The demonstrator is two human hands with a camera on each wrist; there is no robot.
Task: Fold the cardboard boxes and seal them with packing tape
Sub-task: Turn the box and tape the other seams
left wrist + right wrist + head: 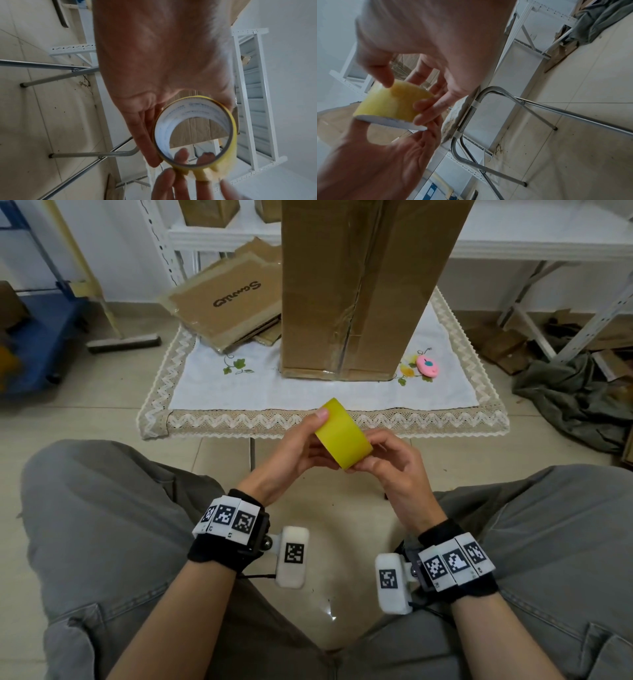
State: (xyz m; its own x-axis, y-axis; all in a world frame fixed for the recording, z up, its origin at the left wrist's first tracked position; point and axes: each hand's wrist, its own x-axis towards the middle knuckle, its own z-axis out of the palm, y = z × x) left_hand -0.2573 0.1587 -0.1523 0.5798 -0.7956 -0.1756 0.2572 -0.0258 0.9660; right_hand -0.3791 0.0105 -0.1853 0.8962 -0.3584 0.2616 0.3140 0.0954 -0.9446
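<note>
Head view, both hands gripping tape roll [343, 435]

Upright box [363, 285] on the table [205, 392], flattened cardboard [229, 306] to its left.

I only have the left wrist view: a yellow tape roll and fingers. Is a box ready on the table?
Observer: Yes. In the head view a tall cardboard box stands upright on the table, beyond the tape roll.
Operator: Is its seam taped?
Observer: Glossy clear tape shows along the seam facing the person.
Operator: Anything left to fold?
Observer: Flattened cardboard lies stacked to the left of that box.
</note>
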